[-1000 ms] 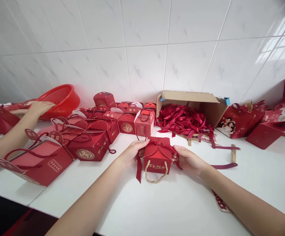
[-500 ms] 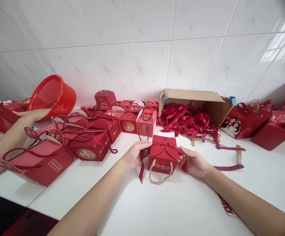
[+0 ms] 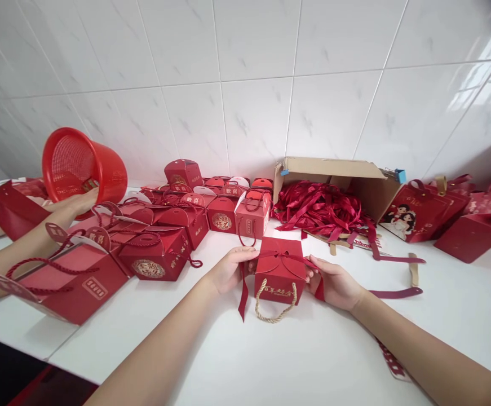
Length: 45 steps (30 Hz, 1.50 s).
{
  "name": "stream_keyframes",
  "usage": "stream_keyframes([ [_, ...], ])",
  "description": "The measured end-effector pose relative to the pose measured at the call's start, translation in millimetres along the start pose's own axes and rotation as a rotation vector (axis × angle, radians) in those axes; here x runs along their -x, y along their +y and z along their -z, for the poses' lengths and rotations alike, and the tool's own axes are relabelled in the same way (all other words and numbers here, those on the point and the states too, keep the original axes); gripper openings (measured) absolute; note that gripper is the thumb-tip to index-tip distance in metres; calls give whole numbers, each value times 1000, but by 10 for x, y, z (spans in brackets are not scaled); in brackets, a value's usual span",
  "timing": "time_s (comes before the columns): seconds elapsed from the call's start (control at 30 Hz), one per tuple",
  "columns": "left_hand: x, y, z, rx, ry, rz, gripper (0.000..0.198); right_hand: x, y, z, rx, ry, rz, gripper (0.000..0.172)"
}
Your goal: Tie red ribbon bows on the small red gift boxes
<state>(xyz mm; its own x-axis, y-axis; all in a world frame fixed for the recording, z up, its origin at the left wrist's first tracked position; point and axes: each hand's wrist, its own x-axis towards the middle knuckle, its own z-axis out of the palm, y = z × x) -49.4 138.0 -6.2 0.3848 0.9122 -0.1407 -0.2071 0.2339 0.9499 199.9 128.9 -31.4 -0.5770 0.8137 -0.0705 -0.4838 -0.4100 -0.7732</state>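
Observation:
A small red gift box (image 3: pixel 279 275) with gold lettering stands on the white table in front of me, its top flaps folded shut. From its near side hangs a cream rope handle (image 3: pixel 275 319). Across the top runs a dark red ribbon (image 3: pixel 290 257), whose loose ends drop at both sides. My left hand (image 3: pixel 233 269) pinches the ribbon at the box's left edge. My right hand (image 3: pixel 334 281) pinches the ribbon at the right edge, its fingertips close against the box side. Some fingers of both hands are hidden by the box.
At left, several red boxes (image 3: pixel 156 254) with rope handles stand grouped. A co-worker's hand (image 3: pixel 82 203) reaches into a tilted red basket (image 3: pixel 110 175). Behind my box, a cardboard carton (image 3: pixel 334 167) holds a heap of red ribbons (image 3: pixel 319 208). Red bags (image 3: pixel 423 211) stand at right.
My hands keep their hold on the ribbon at both sides of the box with hardly any movement. The co-worker's basket has tipped further, its opening turned more towards me.

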Motion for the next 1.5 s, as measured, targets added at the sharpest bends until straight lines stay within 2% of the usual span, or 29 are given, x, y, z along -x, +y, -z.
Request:
stream_keyframes([
  [0.47, 14, -22, -64, -10, 58, -16, 23, -22, 29, 4, 34, 16, 0, 30],
  [1.03, -14, -116, -14, -28, 112, -53, 28, -33, 53, 8, 56, -9, 14, 30],
  [1.27, -21, -109, -68, -8, 164, -93, 29, -54, 50, 9, 55, -12, 15, 28],
  [1.5, -15, -64, -117, 1, 158, -94, 30, -66, 71, 31, 82, 26, 45, 30],
])
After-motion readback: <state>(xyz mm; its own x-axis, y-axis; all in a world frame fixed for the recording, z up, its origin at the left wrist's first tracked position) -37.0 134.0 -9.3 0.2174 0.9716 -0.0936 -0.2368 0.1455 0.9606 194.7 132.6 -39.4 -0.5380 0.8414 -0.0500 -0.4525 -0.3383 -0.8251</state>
